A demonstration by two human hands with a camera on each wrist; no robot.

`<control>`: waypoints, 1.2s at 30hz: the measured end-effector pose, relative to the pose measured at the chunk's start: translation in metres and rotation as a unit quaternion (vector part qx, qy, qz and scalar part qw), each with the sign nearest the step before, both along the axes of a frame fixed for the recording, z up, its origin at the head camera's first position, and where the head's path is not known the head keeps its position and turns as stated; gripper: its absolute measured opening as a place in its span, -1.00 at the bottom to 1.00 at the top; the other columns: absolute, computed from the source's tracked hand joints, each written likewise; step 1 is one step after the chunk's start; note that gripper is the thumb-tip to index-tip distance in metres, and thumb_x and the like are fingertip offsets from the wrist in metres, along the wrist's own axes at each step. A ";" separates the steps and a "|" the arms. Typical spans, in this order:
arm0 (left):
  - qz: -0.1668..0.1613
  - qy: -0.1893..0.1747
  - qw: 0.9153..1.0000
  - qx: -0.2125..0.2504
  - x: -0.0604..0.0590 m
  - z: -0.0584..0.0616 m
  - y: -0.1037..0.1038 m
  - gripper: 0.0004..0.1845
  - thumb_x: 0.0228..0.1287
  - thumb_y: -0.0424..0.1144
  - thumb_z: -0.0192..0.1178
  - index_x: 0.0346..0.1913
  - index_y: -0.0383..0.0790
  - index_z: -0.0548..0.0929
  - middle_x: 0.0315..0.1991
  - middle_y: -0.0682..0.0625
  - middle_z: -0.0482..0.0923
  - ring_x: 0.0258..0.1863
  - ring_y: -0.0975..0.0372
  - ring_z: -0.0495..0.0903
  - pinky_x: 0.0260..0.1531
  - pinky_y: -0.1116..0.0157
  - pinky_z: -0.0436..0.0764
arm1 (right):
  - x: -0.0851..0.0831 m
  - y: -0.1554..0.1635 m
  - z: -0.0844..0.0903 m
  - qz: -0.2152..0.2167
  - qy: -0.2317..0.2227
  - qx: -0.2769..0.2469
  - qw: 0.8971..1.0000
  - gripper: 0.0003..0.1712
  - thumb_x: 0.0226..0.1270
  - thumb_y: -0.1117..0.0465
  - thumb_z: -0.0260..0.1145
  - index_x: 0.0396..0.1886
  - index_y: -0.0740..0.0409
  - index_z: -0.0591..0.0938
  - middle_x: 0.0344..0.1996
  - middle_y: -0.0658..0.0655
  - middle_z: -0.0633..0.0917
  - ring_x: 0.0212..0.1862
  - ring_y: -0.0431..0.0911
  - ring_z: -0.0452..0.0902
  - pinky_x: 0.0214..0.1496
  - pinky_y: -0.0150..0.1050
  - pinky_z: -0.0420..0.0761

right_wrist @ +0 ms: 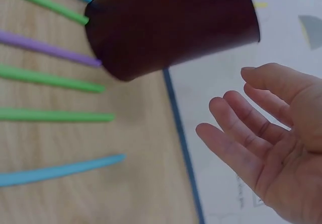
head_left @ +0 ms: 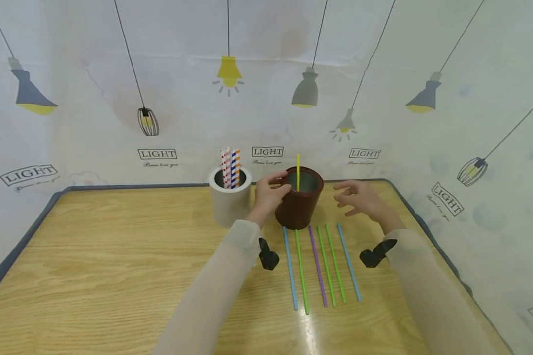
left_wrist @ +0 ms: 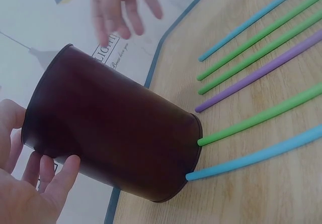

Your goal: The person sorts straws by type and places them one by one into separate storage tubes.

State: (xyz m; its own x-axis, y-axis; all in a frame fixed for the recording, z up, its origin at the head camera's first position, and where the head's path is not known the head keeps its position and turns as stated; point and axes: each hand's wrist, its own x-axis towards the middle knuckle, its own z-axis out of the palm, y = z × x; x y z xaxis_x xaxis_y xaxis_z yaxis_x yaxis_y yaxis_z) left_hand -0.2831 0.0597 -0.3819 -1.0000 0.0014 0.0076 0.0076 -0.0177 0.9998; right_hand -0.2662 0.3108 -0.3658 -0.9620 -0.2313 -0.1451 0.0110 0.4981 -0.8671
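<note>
1. Closest to the person, six thin straws lie side by side on the wooden table (head_left: 93,256): a blue straw (head_left: 289,268), a green straw (head_left: 301,271), a purple straw (head_left: 317,266), two more green ones, and another blue straw (head_left: 349,262) on the right
2. The far ends of the left blue, green and purple straws reach the bottom of the dark red cup (head_left: 298,197)
3. The dark red cup stands upright on the table, in the middle, just behind the row of straws
4. The left hand (head_left: 268,192) holds the cup by its left side, near the rim, with its fingers and thumb curled round the cup wall
5. The right hand (head_left: 359,197) floats in the air just to the right of the cup; it does not touch it, its fingers are spread and loose, and it holds nothing
6. A yellow straw (head_left: 298,172) stands up inside the dark red cup
7. A white cup (head_left: 230,197) stands just to the left of the dark red cup, by the left hand
8. Striped paper straws (head_left: 230,167) stand in the white cup
9. Farthest back is a white wall sheet (head_left: 116,74) with lamp pictures
</note>
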 end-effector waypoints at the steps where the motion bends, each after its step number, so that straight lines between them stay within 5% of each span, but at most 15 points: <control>1: 0.000 0.000 1.000 -0.001 0.000 0.000 0.000 -0.57 0.01 -0.45 0.21 0.03 -0.17 0.62 -0.13 -0.12 0.53 -0.21 0.16 0.58 -0.65 0.43 0.46 | 0.001 0.003 -0.004 0.000 0.001 0.003 1.000 -0.46 0.30 0.20 0.19 0.22 0.33 0.34 -0.09 0.38 0.53 -0.09 0.20 0.51 -0.19 0.07 0.57; 9: 0.000 -0.004 1.000 -0.004 -0.001 -0.001 0.001 -0.57 0.01 -0.44 0.22 0.03 -0.15 0.62 -0.12 -0.11 0.53 -0.21 0.17 0.56 -0.63 0.43 0.47 | 0.012 0.019 -0.034 -0.018 -0.010 -0.001 1.000 -0.44 0.30 0.23 0.18 0.20 0.48 0.30 -0.05 0.54 0.47 -0.08 0.32 0.47 -0.16 0.09 0.56; 19: -0.007 -0.004 1.000 0.001 -0.004 -0.003 0.000 -0.57 0.02 -0.43 0.23 0.03 -0.14 0.62 -0.14 -0.10 0.52 -0.26 0.20 0.54 -0.65 0.43 0.46 | 0.022 0.029 -0.071 -0.078 -0.031 -0.023 0.996 -0.44 0.29 0.26 0.18 0.18 0.52 0.30 -0.21 0.40 0.59 -0.33 0.03 0.61 -0.29 -0.09 0.62; 25: -0.010 -0.002 1.000 -0.003 -0.002 -0.001 0.001 -0.57 0.03 -0.43 0.22 0.04 -0.15 0.61 -0.13 -0.11 0.53 -0.22 0.18 0.55 -0.64 0.43 0.47 | 0.033 0.029 -0.091 -0.103 0.001 -0.017 0.995 -0.47 0.29 0.24 0.19 0.17 0.47 0.36 -0.25 0.28 0.61 -0.37 -0.18 0.52 -0.37 -0.34 0.56; 36: -0.013 -0.004 1.000 -0.012 -0.002 -0.001 -0.002 -0.57 0.04 -0.42 0.21 0.05 -0.15 0.61 -0.11 -0.11 0.53 -0.17 0.16 0.56 -0.60 0.41 0.49 | 0.037 0.024 -0.100 -0.080 0.061 0.051 0.994 -0.48 0.24 0.22 0.25 0.12 0.43 0.42 -0.15 0.37 0.58 -0.17 0.04 0.51 -0.19 -0.32 0.49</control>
State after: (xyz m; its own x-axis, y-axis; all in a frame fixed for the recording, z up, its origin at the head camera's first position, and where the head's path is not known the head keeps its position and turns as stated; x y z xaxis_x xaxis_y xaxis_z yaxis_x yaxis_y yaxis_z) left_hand -0.2846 0.0582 -0.3827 -0.9996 0.0266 -0.0008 -0.0007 0.0054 1.0000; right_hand -0.2287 0.3346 -0.4662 -0.9972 -0.0636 -0.0398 -0.0048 0.5836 -0.8120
